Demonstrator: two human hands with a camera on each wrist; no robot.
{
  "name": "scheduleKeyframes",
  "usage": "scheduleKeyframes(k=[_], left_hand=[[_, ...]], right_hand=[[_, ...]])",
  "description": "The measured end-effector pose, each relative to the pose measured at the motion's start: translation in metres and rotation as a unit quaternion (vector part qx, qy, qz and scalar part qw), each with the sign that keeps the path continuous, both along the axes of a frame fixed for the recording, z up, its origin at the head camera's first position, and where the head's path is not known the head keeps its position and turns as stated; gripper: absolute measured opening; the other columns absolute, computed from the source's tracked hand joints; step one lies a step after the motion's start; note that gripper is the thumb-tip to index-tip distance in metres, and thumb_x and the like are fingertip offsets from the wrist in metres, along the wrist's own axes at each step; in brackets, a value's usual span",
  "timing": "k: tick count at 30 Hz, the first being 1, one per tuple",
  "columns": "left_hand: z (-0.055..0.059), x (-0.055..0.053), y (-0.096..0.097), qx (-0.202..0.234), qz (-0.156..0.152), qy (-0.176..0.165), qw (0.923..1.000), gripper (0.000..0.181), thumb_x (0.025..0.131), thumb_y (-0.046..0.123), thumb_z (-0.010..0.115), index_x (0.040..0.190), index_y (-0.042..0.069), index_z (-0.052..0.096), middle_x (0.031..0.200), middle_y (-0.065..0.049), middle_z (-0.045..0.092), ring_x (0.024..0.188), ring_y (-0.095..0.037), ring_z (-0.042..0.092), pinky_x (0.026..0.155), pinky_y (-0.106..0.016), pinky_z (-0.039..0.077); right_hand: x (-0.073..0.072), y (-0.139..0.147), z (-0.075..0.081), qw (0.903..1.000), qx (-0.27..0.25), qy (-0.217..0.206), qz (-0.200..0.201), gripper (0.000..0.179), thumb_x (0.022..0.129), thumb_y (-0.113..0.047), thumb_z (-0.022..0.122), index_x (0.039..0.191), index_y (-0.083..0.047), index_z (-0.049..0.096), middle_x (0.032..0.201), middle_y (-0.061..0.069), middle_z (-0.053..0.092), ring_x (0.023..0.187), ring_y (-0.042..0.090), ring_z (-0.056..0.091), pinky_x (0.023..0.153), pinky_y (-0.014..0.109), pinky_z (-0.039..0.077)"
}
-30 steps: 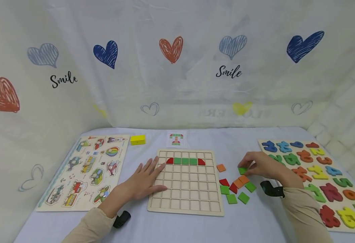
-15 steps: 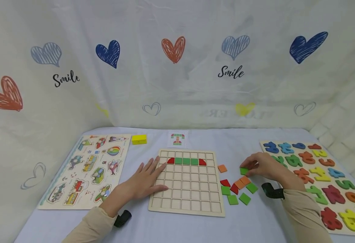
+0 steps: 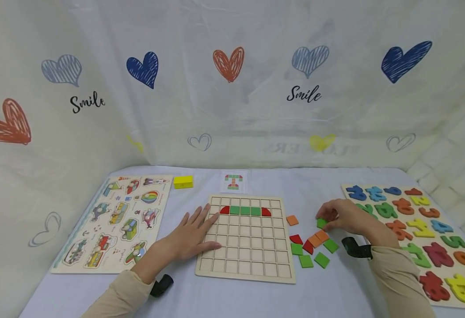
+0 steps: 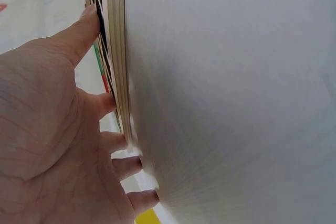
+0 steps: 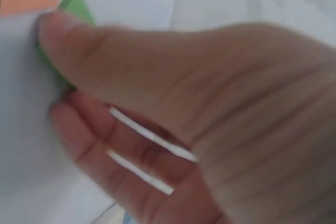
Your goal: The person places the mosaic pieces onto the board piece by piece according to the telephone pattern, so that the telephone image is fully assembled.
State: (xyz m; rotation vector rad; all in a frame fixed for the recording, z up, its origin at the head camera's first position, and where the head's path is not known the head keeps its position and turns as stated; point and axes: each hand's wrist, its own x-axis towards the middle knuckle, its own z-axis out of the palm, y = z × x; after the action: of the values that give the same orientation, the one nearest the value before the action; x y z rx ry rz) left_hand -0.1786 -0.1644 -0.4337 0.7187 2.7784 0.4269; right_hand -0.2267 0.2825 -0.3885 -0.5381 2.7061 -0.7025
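My left hand (image 3: 190,238) rests with fingers spread at the left side of the wooden grid board (image 3: 245,255); index finger and thumb lie on its edge. The left wrist view shows that palm (image 4: 42,140) beside the board's side edge (image 4: 119,51). In the board's second row sit two red quarter-round tiles with several green square tiles (image 3: 245,211) between them. Right of the board, my right hand (image 3: 344,217) pinches a green square tile (image 3: 322,223); in the right wrist view the thumb partly covers this tile (image 5: 77,7). Orange square tiles (image 3: 318,237) lie just below it.
Several green, red and orange tiles (image 3: 306,261) lie loose right of the board. A pattern card (image 3: 233,182) and yellow box (image 3: 183,182) are behind it. A vehicle picture puzzle (image 3: 113,221) stands left, a number puzzle (image 3: 409,229) right, under the right forearm.
The head view has shifted slightly, moving everything a little to the right in the picture. Both hands and the tiles keep nearly the same places on the table.
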Motion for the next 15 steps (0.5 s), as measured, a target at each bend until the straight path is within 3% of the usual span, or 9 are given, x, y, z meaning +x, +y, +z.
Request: scheduleKeyframes(k=[9, 15], left_hand=[[0.0, 0.0, 0.0, -0.002, 0.003, -0.008, 1.0, 0.09, 0.101, 0.068, 0.05, 0.168, 0.015, 0.023, 0.175, -0.017, 0.002, 0.16, -0.041, 0.003, 0.125, -0.065, 0.006], [-0.003, 0.0, 0.001, -0.009, 0.006, -0.003, 0.9999, 0.089, 0.101, 0.068, 0.05, 0.169, 0.017, 0.022, 0.175, -0.015, 0.001, 0.161, -0.039, 0.002, 0.125, -0.064, 0.006]], right_hand=[[-0.001, -0.003, -0.001, 0.9987, -0.008, 0.049, 0.006, 0.025, 0.076, 0.001, 0.09, 0.086, -0.007, 0.069, 0.085, 0.001, 0.068, 0.08, 0.018, 0.064, 0.071, 0.037, 0.057], [-0.004, -0.012, 0.002, 0.9955, -0.017, 0.092, 0.011, 0.021, 0.079, 0.001, 0.088, 0.084, -0.008, 0.07, 0.082, -0.002, 0.069, 0.074, 0.014, 0.06, 0.064, 0.032, 0.053]])
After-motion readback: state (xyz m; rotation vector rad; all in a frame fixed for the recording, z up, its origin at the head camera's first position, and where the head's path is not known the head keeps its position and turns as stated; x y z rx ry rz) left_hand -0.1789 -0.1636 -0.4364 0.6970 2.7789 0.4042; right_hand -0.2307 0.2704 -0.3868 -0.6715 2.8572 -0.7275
